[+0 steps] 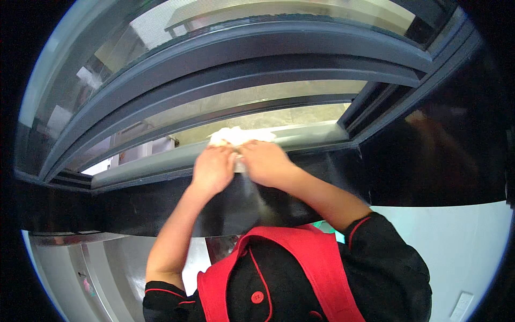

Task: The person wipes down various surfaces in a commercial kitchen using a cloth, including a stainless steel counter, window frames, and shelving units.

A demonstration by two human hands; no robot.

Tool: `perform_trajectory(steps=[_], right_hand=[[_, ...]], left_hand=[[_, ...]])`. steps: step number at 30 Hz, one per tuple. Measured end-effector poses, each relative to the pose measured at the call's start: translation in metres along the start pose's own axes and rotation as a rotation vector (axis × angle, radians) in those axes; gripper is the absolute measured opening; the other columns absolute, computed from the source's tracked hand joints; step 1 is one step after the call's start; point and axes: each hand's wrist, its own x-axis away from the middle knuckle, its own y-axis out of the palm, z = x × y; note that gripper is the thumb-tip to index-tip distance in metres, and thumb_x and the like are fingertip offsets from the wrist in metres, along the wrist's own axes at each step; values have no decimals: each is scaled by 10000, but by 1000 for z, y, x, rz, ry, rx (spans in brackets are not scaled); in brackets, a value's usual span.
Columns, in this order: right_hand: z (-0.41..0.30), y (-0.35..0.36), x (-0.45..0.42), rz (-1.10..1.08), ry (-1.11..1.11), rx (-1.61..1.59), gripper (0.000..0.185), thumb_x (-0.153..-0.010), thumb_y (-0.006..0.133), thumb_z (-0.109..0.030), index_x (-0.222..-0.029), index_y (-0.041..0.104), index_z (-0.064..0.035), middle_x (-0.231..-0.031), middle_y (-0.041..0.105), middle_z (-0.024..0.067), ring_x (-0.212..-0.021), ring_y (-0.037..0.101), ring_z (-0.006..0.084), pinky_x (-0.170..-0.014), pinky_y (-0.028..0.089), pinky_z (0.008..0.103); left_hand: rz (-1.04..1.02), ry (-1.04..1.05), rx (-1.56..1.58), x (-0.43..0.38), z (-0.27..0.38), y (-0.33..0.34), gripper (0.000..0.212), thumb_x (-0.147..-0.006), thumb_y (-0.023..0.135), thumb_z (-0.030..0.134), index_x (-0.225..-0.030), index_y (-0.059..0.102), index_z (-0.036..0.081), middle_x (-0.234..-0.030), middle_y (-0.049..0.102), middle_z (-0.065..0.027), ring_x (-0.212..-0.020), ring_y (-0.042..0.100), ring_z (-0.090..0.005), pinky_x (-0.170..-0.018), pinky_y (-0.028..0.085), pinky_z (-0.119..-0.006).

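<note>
A white cloth (237, 136) lies bunched on the grey lower rail of a window frame (314, 136). My left hand (214, 167) presses on its near left side, with the fingers bent over the cloth. Right beside it, my right hand (265, 162) holds the cloth's near right side. A small part of the cloth hangs between the hands over the edge of a glossy black sill (241, 205). Parts of the fingers are hidden in the folds.
Dark grey horizontal window rails (257, 68) and glass panes (225, 16) stretch across above the hands. A dark side rail (386, 104) stands at the right, beside a glossy black surround (434, 161). On the pale wall at lower right is a white socket or switch plate (462, 306).
</note>
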Motion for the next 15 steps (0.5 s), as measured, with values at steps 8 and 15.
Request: perform_trajectory(steps=[8, 15], right_hand=[[115, -76, 124, 188, 273, 416, 292, -915, 548, -112, -1146, 634, 44, -1118, 667, 222, -1131, 620, 368, -999, 496, 451], [105, -83, 79, 85, 379, 314, 199, -827, 609, -133, -915, 740, -11, -967, 723, 218, -1024, 670, 363, -975, 492, 426]], left_hand=[[-164, 318, 234, -115, 159, 60, 460, -1017, 459, 314, -1352, 533, 7, -1358, 586, -224, -1257, 557, -380, -1101, 398, -485], [-362, 238, 281, -131, 126, 58, 422, -1005, 406, 362, -1096, 686, 60, -1098, 696, -243, -1047, 653, -413, -947, 482, -529]])
